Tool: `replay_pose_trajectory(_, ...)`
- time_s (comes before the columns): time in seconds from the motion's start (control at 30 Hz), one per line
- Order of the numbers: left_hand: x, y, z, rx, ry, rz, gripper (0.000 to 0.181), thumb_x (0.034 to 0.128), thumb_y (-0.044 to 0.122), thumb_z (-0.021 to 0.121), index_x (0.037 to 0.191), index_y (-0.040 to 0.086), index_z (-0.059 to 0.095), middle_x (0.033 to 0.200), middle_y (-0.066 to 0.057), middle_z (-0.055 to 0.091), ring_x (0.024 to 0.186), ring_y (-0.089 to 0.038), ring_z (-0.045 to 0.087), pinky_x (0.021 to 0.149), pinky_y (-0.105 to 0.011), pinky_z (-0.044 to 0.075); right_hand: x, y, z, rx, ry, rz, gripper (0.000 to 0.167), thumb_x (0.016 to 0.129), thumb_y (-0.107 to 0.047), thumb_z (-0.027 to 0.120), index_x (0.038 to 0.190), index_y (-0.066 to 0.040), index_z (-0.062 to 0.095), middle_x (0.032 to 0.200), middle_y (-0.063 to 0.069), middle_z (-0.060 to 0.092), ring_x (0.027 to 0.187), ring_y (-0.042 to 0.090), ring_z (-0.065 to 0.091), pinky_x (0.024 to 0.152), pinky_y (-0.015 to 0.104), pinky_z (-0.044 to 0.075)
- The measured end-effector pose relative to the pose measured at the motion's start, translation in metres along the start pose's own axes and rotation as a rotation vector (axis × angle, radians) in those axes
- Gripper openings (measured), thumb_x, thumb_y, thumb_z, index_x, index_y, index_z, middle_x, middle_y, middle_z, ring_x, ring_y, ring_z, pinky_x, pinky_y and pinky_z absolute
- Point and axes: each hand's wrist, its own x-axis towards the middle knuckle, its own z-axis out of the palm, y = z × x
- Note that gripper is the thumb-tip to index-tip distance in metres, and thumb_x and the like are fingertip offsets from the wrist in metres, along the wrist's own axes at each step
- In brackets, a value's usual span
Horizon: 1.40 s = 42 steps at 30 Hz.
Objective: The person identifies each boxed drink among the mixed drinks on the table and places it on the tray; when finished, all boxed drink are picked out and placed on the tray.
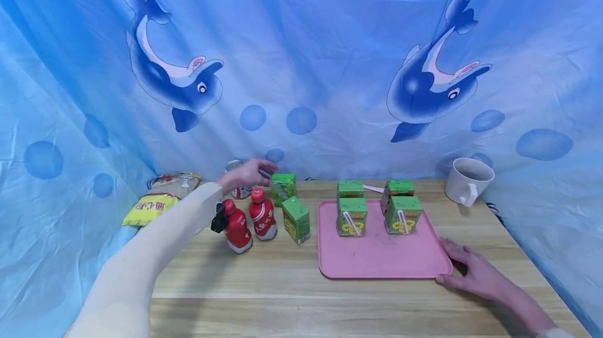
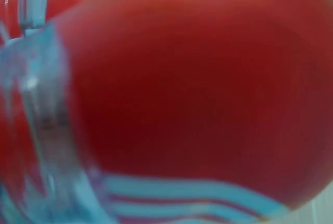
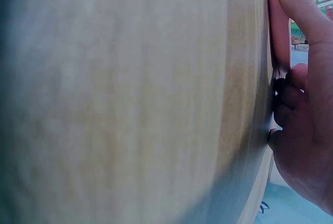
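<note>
One green carton (image 1: pixel 284 191) beside my loose-fingered left hand (image 1: pixel 248 173) seems light, crushable, best pinched by its sides; my right hand (image 1: pixel 477 273) grips the pink tray (image 1: pixel 377 260).

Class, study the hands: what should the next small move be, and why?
Probably close the left hand on the rear off-tray carton: it stands close beside that hand, four similar cartons stand on the pink tray, and the right hand grips the tray's corner.
</note>
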Motion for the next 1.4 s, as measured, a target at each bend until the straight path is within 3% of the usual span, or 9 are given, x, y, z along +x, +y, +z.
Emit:
replay_pose_trajectory(0.3,0.006,-0.005,0.007,0.042,-0.027,-0.018,0.066,0.0848,-0.011,0.065,0.147,-0.005,0.043,0.139,-0.030,0.049,0.124,-0.043,0.051,0.091,-0.039,0.055,0.000,-0.001,0.000,0.015,-0.005,0.012,0.091,0.079,-0.044,0.083,0.141,0.012,0.047,0.144,0.034,0.044,0.131,0.054,0.039,0.099,0.073,0.031)
replay_pose_trajectory(0.77,0.011,-0.001,0.010,0.127,-0.004,-0.019,0.059,0.0854,-0.004,0.073,0.141,-0.003,0.053,0.127,-0.024,0.061,0.115,-0.039,0.058,0.088,-0.037,0.056,-0.001,-0.002,-0.002,0.018,0.027,-0.032,0.088,0.079,-0.040,0.084,0.140,0.012,0.047,0.143,0.034,0.044,0.129,0.056,0.040,0.100,0.073,0.029)
replay_pose_trajectory(1.03,0.013,-0.007,0.012,0.122,0.013,-0.018,0.059,0.0849,-0.001,0.075,0.140,-0.004,0.053,0.123,-0.024,0.063,0.108,-0.036,0.062,0.083,-0.035,0.057,-0.002,0.000,-0.001,0.008,0.026,-0.024,0.087,0.080,-0.041,0.083,0.142,0.010,0.047,0.143,0.032,0.045,0.130,0.054,0.040,0.103,0.069,0.029)
replay_pose_trajectory(1.23,0.013,-0.008,0.012,0.154,0.016,0.007,0.055,0.0859,0.000,0.074,0.137,-0.006,0.055,0.120,-0.023,0.065,0.105,-0.034,0.064,0.082,-0.035,0.058,-0.003,0.000,0.000,0.010,0.029,-0.021,0.087,0.081,-0.041,0.082,0.142,0.009,0.047,0.144,0.031,0.046,0.130,0.053,0.041,0.104,0.068,0.029)
replay_pose_trajectory(1.4,0.012,-0.006,0.009,0.185,-0.003,0.039,0.054,0.0878,0.003,0.073,0.138,-0.006,0.055,0.123,-0.023,0.064,0.112,-0.038,0.061,0.084,-0.036,0.057,-0.002,-0.001,-0.001,-0.005,0.043,-0.023,0.088,0.081,-0.043,0.082,0.142,0.010,0.048,0.144,0.029,0.047,0.131,0.050,0.043,0.106,0.064,0.031)
